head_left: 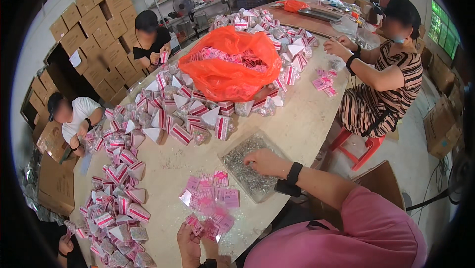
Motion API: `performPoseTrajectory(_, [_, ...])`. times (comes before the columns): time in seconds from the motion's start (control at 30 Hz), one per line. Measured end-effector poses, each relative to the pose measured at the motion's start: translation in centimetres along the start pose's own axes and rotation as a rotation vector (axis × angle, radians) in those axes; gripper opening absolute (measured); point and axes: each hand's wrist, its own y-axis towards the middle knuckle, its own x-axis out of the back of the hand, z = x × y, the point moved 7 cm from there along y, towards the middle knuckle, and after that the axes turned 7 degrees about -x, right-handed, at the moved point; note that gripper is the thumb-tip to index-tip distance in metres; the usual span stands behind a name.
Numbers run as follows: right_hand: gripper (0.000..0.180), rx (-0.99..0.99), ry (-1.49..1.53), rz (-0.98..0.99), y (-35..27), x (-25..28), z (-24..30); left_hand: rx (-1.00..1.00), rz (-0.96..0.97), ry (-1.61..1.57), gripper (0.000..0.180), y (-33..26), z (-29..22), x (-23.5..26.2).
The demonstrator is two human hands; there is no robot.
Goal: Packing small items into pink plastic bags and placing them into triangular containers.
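Note:
At the lower middle, my left hand (188, 244) is closed on a small pink printed card (194, 224), pinched between thumb and fingers. Beside it several more pink cards (208, 197) lie loosely spread on the table, some shiny as if in clear plastic. My right hand (267, 162) reaches over a shallow clear tray (238, 179) filled with small silvery metal pieces (253, 179), too small to name. Its fingers are bent together at the pieces; whatever they pinch is hidden. A black band circles my right wrist.
Heaps of clear bags with pink-and-white card tops (180, 134) curve along the table (173, 161). Beyond the tray stands an open orange plastic bag (222, 87) of pink cards. Several co-workers sit around the table. A red stool (363, 154) and cardboard boxes (443, 124) stand right.

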Motion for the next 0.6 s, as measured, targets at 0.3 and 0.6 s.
performPoseTrajectory(0.3, [0.01,0.018,-0.153,0.101,0.5,-1.1,-0.4,0.002,-0.015,0.067,0.032,-0.5,-0.3,-0.2])
performPoseTrajectory(0.6, [0.012,0.043,-0.073,0.029,0.0,1.4,3.1,-0.166,0.12,0.33,0.039,-0.7,-2.4,-1.9])
